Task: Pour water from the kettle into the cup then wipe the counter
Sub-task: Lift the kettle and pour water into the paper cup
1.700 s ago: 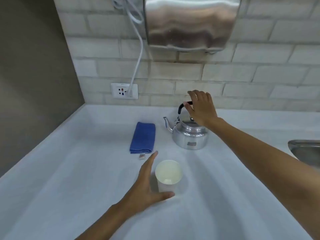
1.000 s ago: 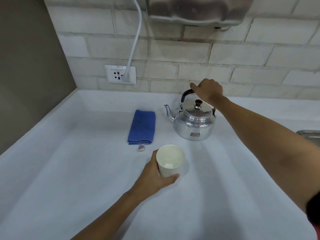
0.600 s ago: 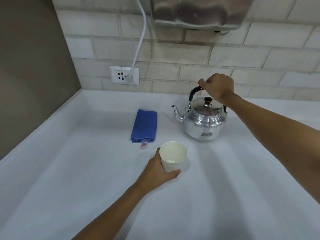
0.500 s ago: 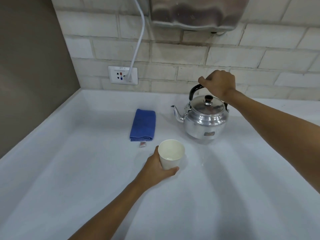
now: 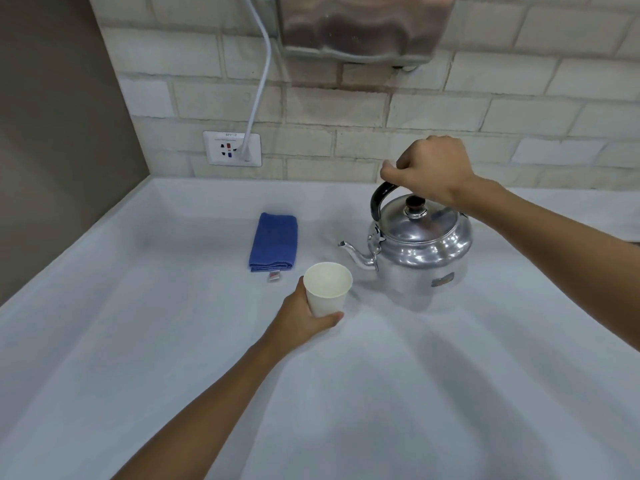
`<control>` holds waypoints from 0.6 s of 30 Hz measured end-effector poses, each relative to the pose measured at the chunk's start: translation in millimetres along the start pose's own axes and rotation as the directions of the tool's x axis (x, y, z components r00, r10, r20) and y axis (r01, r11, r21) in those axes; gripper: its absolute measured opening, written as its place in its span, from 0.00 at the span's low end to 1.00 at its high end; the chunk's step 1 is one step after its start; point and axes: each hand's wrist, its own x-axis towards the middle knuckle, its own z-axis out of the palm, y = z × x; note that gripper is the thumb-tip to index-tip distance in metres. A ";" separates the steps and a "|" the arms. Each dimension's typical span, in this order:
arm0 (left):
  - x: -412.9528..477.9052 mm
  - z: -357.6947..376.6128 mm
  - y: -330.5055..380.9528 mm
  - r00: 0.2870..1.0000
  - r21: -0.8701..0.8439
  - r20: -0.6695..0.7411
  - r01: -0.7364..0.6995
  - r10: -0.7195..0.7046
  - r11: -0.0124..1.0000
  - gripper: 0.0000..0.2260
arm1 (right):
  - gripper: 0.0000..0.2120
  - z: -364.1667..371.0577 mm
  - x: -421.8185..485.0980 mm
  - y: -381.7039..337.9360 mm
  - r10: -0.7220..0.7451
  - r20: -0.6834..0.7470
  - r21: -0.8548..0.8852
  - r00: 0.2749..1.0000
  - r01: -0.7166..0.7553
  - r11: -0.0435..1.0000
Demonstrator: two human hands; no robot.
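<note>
A shiny metal kettle with a black handle hangs just above the white counter, tilted slightly, its spout pointing left toward the cup. My right hand is closed around the top of the kettle's handle. A white paper cup stands upright just left of the spout, and my left hand wraps around its lower side. A folded blue cloth lies flat on the counter behind and left of the cup.
A small tag lies by the cloth's front edge. On the brick back wall sit a socket with a white cable plugged in and a steel box above. A grey wall bounds the left side.
My right hand has closed on the kettle's handle, lifted it off the counter and brought it nearer the cup. My left hand has gone from open beside the cup to gripping it.
</note>
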 end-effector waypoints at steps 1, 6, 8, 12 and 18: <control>0.0 0.1 0.1 1.000 -0.001 0.004 -0.001 0.001 1.000 0.36 | 0.23 -3.4 -2.8 -2.7 -0.015 -0.004 -0.013 1.000 0.015 1.000; -0.3 0.5 1.1 1.000 -0.013 0.018 -0.003 0.003 1.000 0.36 | 0.24 -16.4 -11.3 -12.0 -0.074 0.005 -0.063 0.997 0.074 0.995; -0.4 0.4 0.8 1.000 -0.017 0.017 0.000 0.001 1.000 0.37 | 0.25 -20.0 -13.2 -15.5 -0.099 0.004 -0.088 0.995 0.099 0.991; -0.9 0.7 1.2 1.000 -0.015 0.014 0.001 0.000 1.000 0.37 | 0.24 -27.1 -14.7 -26.3 -0.142 0.016 -0.139 0.990 0.143 0.980; -0.9 0.7 1.2 1.000 -0.023 0.007 -0.001 0.001 1.000 0.36 | 0.23 -33.9 -14.4 -41.5 -0.205 0.033 -0.178 0.978 0.208 0.962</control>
